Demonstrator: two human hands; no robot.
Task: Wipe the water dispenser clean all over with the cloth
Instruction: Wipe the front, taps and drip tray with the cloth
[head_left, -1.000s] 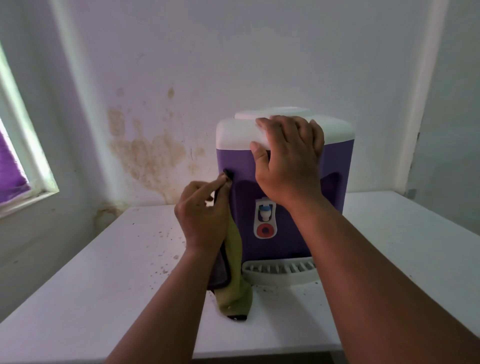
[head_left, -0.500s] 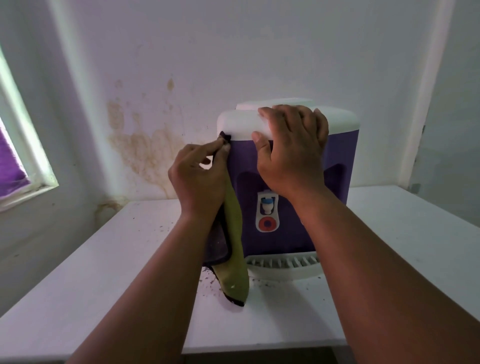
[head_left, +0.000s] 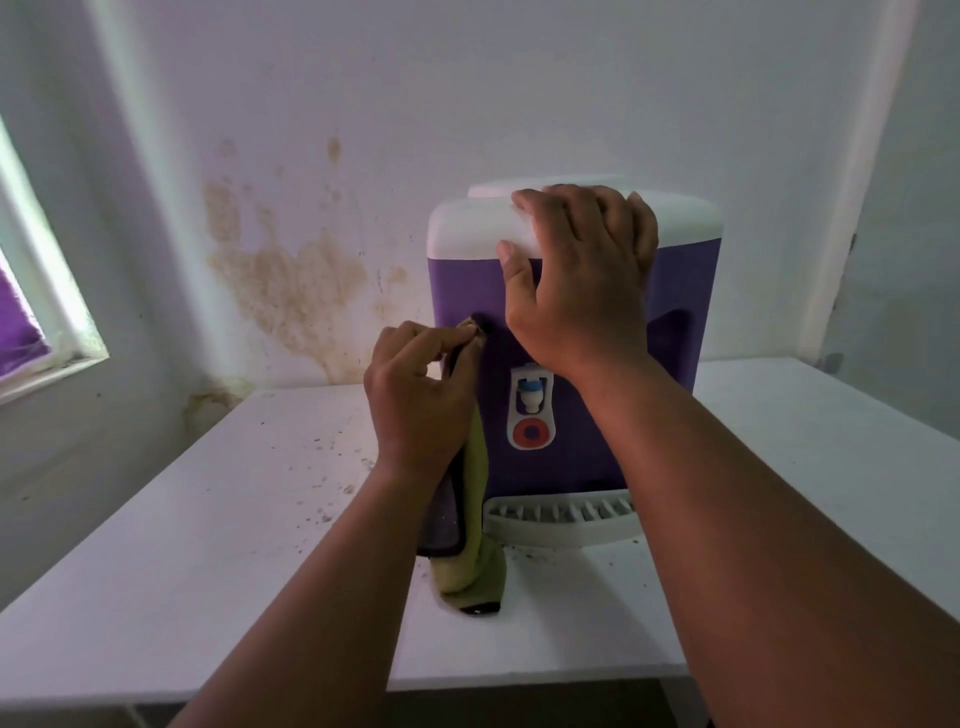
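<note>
Head view: my left hand (head_left: 421, 395) pinches one cloth (head_left: 470, 519) against the purple front of the one water dispenser (head_left: 680, 291) on the worktop (head_left: 208, 519), right hand (head_left: 576, 275) clamped over its white top beside that grip. I judge the front-wiping step underway; next needs firm strokes.

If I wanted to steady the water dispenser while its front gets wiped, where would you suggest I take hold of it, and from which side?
Probably the white top, from above at the front. It overhangs the purple body as a broad rounded cap, so fingers can lie over it with the thumb on the front edge, as the right hand does. That leaves the left front corner free for the cloth that the left hand pinches.
</note>
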